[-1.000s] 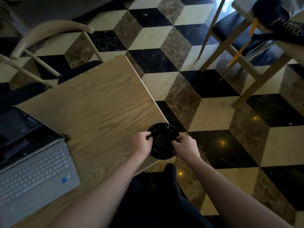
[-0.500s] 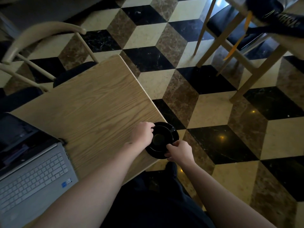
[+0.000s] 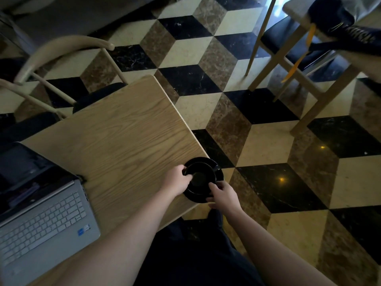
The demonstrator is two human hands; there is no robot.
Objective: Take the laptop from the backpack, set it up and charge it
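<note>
An open silver laptop [image 3: 43, 221] lies at the left end of the wooden table [image 3: 127, 137], its dark screen tilted back. A black cup on a black saucer [image 3: 203, 178] sits at the table's near right corner, partly over the edge. My left hand [image 3: 177, 179] grips the cup's left rim. My right hand [image 3: 223, 196] holds the saucer's near right edge. A dark backpack [image 3: 340, 23] with yellow straps rests on another table at the top right.
A pale wooden chair [image 3: 61, 50] with a dark seat stands behind the table. A second chair [image 3: 288, 48] stands under the table at the top right. The floor is cube-patterned tile. My dark-trousered legs are below the table edge.
Both hands stayed on the cup and saucer. My left hand shifted onto the cup's rim and my right hand slid round to the saucer's near edge. The saucer turned slightly.
</note>
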